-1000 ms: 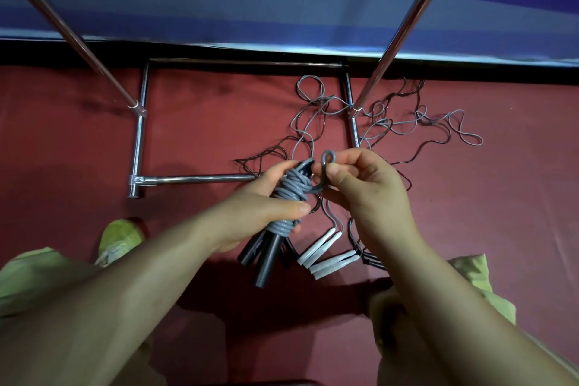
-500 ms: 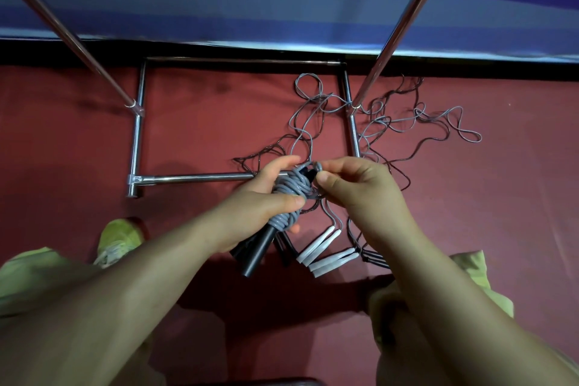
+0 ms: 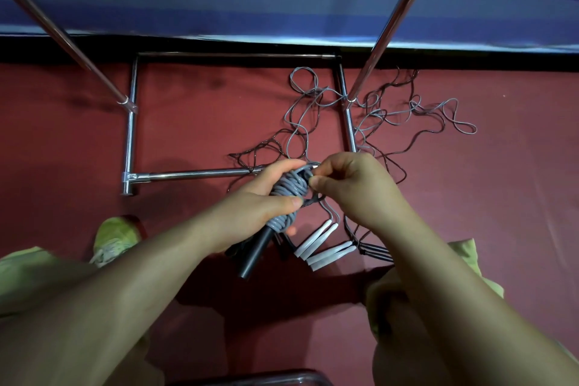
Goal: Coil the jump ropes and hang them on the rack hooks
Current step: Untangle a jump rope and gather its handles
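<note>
- Left hand (image 3: 260,200): fingers and thumb curled round a grey jump rope wound into a tight coil (image 3: 289,191); thumb lies across the lower turns, fingers wrap the far side.
- Grey coil: held above the floor, between the two hands, near the front bar of the rack base; its round black plastic handles (image 3: 255,255) jut down and toward the camera from under the left palm.
- Right hand (image 3: 351,188): thumb and forefinger pinch the loose grey end at the top of the coil; remaining fingers bent in behind them.
- Chrome tubular rack base (image 3: 130,135): rectangular frame lying on the floor, with two slanted chrome uprights (image 3: 387,37) rising from its side bars.
- Loose tangle of grey and dark thin ropes (image 3: 382,116): spread on the floor over and beside the right side bar, uncoiled.
- Four white tapered plastic handles (image 3: 322,246): lying on the floor just beside the black handles, under the right wrist.
- Thin black handles (image 3: 376,252): on the floor just right of the white ones, partly hidden by the right forearm.
- Dark red floor mat (image 3: 78,141): under everything.
- Yellow-green shoe (image 3: 114,238): on the mat at lower left.
</note>
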A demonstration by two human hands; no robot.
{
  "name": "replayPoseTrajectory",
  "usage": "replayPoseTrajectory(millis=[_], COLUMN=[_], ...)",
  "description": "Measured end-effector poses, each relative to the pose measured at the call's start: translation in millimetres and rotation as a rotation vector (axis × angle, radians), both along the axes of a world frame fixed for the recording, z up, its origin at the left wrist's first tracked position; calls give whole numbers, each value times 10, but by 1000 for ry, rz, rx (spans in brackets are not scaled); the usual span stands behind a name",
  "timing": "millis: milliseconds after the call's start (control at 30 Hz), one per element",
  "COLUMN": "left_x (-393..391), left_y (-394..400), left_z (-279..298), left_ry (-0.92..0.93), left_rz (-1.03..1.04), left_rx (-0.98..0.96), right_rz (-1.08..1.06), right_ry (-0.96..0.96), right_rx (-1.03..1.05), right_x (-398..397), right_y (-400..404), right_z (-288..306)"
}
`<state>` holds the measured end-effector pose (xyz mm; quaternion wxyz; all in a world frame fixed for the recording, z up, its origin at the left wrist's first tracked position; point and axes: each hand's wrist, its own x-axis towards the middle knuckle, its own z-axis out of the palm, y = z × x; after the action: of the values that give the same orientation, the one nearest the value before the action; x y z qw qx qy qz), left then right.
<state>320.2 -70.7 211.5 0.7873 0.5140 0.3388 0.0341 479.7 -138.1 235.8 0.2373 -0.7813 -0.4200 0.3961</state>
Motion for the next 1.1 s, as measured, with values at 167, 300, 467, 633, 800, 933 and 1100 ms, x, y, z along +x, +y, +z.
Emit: replayPoseTrajectory(millis=[167,300,467,633,800,933,1100], left_x=[-8,-16,-46,-52,-51,-35,-57], left_y=[6,19,8,12,16,56,143], left_z=[37,66,104,143,168,104,92], left_ry=[-11,-1,51,4,-34,-43,-107], left_rz=[-19,-55,-125,-89,-46,54,135], left_rx=[0,20,-10,-47,-60,-152,-245], right_rz=[-98,-154,-103,-229,-411,-321,-186], right_ry=[53,137,100,136,380,613,823], right_rx=[14,23,-6,103,242,211,228], right_x=[8,12,-69,-131,-122,-58,34], right_y=[-6,-8,-42,-54,-28,-11,-50], right_z=[-23,-32,-40,-79,-133,-150,-142])
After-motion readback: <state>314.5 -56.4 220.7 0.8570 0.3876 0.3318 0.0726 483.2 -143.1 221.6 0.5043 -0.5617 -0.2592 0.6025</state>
